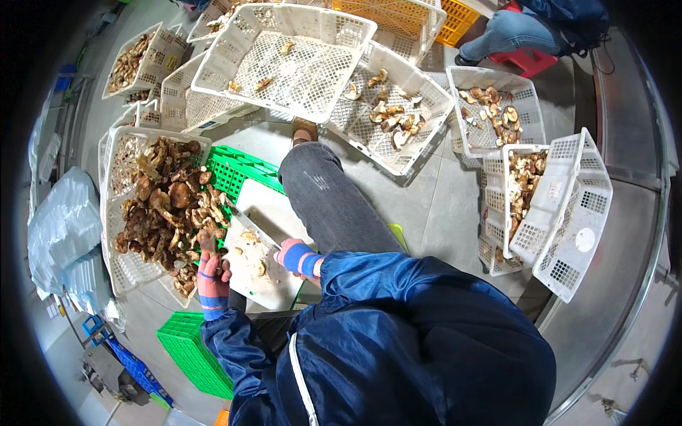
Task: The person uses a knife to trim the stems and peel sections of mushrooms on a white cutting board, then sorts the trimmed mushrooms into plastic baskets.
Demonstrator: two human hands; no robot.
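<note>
My right hand (pixel 297 257), in a pink and blue striped glove, is closed round the handle of a knife (pixel 254 228). The blade slants up and left over a white cutting board (pixel 278 207). Pale trimmed bits (pixel 257 268) lie on the board. At the board's left edge, my left hand (pixel 213 278), gloved alike, has its fingers closed on a brown mushroom (pixel 207 238). Just beyond that hand, a heap of brown mushrooms (pixel 165 202) fills a white crate (pixel 117 186). Where the held mushroom meets the heap is hard to make out.
A green crate (pixel 241 167) sits under the board, another green crate (pixel 192 355) at lower left. White crates (pixel 341 32) with a few mushrooms stand ahead; more crates (pixel 568 213) are stacked at right. A person's leg (pixel 515 34) shows at the top right.
</note>
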